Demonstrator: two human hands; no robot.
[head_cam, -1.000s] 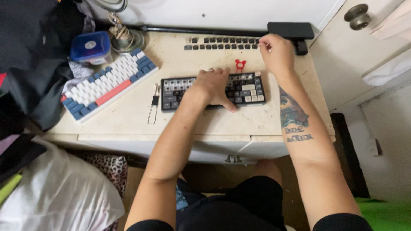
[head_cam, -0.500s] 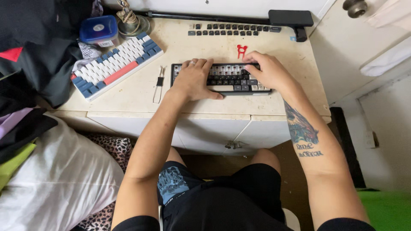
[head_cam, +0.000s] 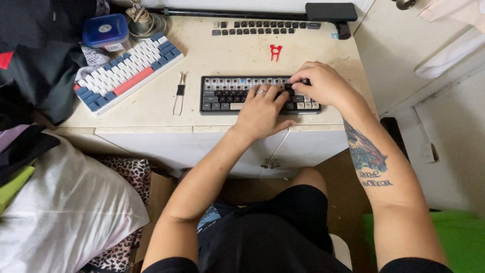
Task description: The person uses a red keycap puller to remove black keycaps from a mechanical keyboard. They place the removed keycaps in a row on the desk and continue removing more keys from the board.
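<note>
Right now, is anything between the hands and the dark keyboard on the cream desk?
Nothing visible does. The left hand rests on the dark keyboard, and the right hand touches the keys at its right end. The red key puller and the wire tool lie apart.

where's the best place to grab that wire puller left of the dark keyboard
Probably by the black collar around the middle of the wire puller, pinching across it from above. It lies flat on the desk, running away from the person, with bare desk on both long sides, so finger and thumb can come down either side. The thin wire legs alone offer less to hold. The left hand is nearer.
</note>
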